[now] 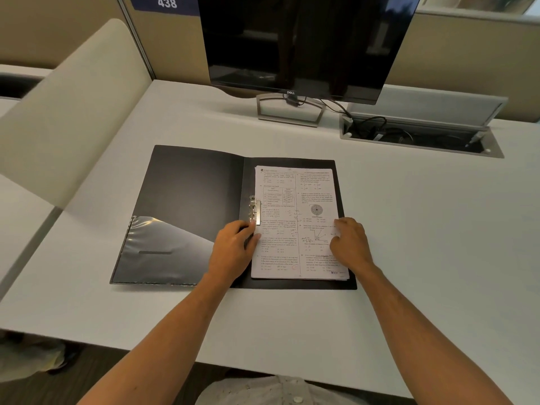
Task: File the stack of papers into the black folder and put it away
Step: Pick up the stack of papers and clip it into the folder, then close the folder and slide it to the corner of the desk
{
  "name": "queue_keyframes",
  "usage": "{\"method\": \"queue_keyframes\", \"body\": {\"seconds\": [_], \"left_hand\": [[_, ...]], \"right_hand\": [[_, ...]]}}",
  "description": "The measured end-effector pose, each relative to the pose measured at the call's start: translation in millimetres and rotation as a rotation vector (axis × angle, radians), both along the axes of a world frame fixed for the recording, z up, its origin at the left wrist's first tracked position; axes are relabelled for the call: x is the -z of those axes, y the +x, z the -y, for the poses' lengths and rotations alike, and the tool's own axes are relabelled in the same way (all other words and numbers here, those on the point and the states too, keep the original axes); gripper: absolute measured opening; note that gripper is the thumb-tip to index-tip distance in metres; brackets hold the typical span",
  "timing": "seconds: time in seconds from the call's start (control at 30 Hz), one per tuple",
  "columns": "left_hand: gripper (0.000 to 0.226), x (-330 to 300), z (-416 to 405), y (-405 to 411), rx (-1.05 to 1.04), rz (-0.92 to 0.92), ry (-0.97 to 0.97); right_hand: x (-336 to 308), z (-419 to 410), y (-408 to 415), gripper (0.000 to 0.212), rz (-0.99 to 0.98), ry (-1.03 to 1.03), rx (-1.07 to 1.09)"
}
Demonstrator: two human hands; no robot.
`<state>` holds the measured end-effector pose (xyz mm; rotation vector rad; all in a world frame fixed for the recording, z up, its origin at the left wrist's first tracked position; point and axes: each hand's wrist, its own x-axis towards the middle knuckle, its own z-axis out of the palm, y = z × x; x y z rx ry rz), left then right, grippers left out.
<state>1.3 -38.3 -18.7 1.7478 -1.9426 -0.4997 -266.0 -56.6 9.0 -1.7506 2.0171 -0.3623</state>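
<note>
The black folder [193, 197] lies open and flat on the white desk, with a clear plastic pocket [163, 252] on its left flap. A stack of printed papers [292, 200] rests on the right flap, its left edge under the metal clip [254, 210] by the spine. My left hand [233, 249] sits at the spine, fingertips touching the lower end of the clip and the papers' left edge. Resting palm down on the right part of the stack, my right hand [350, 241] presses the pages flat.
A dark Dell monitor [298, 45] on a metal stand [290, 112] stands behind the folder. An open cable tray [420, 135] with wires is sunk into the desk at the back right. A beige divider panel [73, 112] borders the desk on the left.
</note>
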Motion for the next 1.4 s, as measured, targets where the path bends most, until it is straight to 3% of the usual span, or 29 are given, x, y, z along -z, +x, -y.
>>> {"method": "queue_keyframes", "body": {"seconds": [0.33,0.6,0.73,0.87,1.07,1.3,1.4], "left_hand": [[0.041,5,3,-1,0.042,0.144,-0.044],[0.035,5,2,0,0.070,0.110,-0.104],[0.034,6,2,-1,0.077,0.062,-0.100],[0.036,2,5,-9,0.097,0.018,-0.043],[0.037,-6,16,-23,0.166,-0.008,-0.017],[0.034,-31,33,5,-0.136,0.052,-0.245],[0.042,-40,42,24,-0.311,0.119,-0.208]], "right_hand": [[4,-1,-1,0.042,0.014,-0.028,-0.005],[15,-12,2,0.039,0.018,-0.097,0.046],[23,-31,11,0.053,-0.103,-0.156,-0.048],[36,-45,13,0.068,-0.196,-0.089,-0.224],[45,-44,-17,0.075,-0.267,-0.036,-0.180],[42,-43,-59,0.073,-0.295,-0.021,-0.120],[41,-44,-73,0.072,-0.298,-0.021,-0.104]]}}
